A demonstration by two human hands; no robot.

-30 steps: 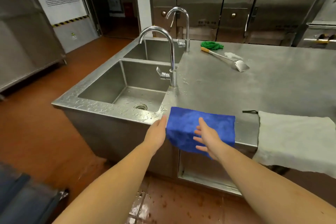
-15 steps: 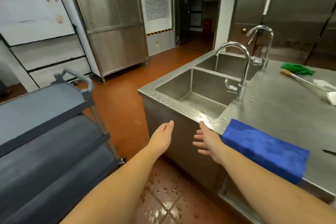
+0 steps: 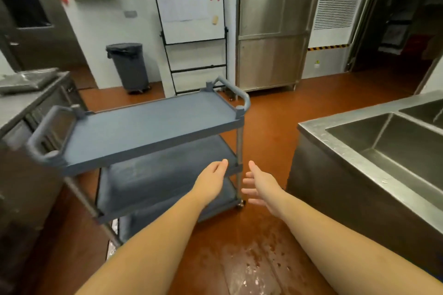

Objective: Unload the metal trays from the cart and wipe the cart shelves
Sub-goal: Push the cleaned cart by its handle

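- The grey three-shelf cart stands left of and beyond both hands, its long axis running left to right.
- The left hand, fingers straight and empty, is nearer, at the cart's right end.
- The right hand, fingers spread and empty, hangs just right of it.

Only one view here, a wide-angle cam on the person's head, aimed forward and down at the floor. The cart is close at 11 o'clock, the sink close at 2 o'clock, the whiteboard well back at 12 o'clock. Uprights lean outward toward the top.
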